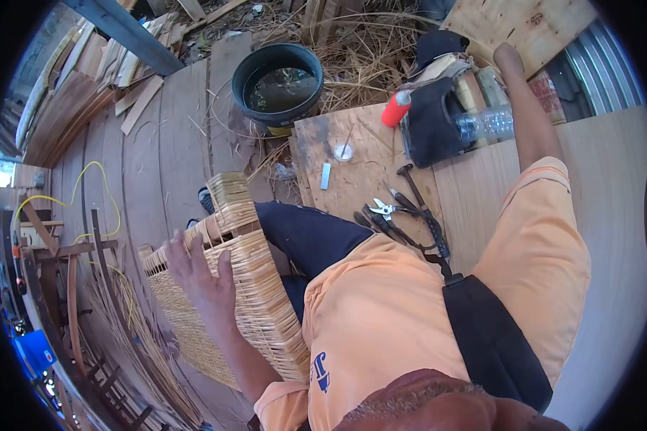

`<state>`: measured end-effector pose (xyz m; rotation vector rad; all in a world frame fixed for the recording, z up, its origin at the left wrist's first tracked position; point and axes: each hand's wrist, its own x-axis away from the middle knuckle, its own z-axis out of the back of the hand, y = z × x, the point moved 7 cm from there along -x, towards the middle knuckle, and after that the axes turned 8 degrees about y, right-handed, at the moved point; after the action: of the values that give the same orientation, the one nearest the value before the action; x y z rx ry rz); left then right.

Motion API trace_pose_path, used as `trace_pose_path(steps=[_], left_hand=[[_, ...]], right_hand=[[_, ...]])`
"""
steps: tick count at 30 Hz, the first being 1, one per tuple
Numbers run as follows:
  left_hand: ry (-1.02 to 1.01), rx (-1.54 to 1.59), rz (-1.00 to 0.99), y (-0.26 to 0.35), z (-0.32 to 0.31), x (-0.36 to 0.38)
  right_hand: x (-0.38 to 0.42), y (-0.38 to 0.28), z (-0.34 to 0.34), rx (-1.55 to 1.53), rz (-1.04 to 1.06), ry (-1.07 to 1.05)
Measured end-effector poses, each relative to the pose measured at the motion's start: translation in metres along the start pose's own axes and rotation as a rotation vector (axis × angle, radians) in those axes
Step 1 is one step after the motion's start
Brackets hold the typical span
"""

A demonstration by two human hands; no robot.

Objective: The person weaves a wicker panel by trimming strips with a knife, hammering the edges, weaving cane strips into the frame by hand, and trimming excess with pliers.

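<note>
The left hand point(203, 276) is held over the upper part of a woven basket point(262, 287), its fingers spread and its thumb set apart; nothing is seen clasped in it, and whether the weave is pressed by the fingertips cannot be told. The basket is placed at the person's left, tilted beside the dark-trousered leg point(316, 233). The right hand point(509, 61) is stretched far forward, near a leaning plywood board point(532, 29); it is seen too poorly for its grip to be told. Below it, a clear plastic bottle point(492, 123) and a dark cloth item point(433, 122) are heaped together. Beside these, a red bottle point(395, 110) is seen. On the flat wooden panel point(370, 172), a hammer point(413, 185), silver-bladed shears point(383, 208), a small pale block point(326, 176) and a round container point(343, 151) are laid out. Farther forward, murky water is held in a dark bucket point(279, 56). At far left, planks point(75, 97) are piled.
</note>
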<state>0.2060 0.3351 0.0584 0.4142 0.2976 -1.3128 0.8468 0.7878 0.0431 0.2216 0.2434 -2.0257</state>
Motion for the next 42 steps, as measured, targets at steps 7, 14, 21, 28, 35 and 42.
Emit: trace_pose_path(steps=[7, 14, 21, 28, 35, 42], left_hand=[[-0.182, 0.219, 0.180, -0.013, -0.038, 0.036], [-0.138, 0.277, 0.302, -0.035, -0.050, 0.074], [-0.092, 0.372, 0.412, -0.042, -0.065, 0.098], [-0.021, 0.419, 0.703, -0.086, -0.080, 0.141], [-0.015, 0.325, 0.853, -0.104, -0.096, 0.158], [0.064, 0.394, 1.001, -0.113, -0.100, 0.169]], right_hand=[[-0.006, 0.004, -0.005, 0.109, 0.069, -0.013], [0.051, -0.064, 0.023, 0.479, 0.374, -0.102], [0.035, -0.071, 0.007, 0.481, 0.399, -0.070], [0.018, -0.135, -0.009, 0.468, 0.546, 0.232], [0.236, -0.362, -0.119, -0.567, 1.104, -0.604], [0.504, -0.499, -0.320, -0.273, 1.208, -0.900]])
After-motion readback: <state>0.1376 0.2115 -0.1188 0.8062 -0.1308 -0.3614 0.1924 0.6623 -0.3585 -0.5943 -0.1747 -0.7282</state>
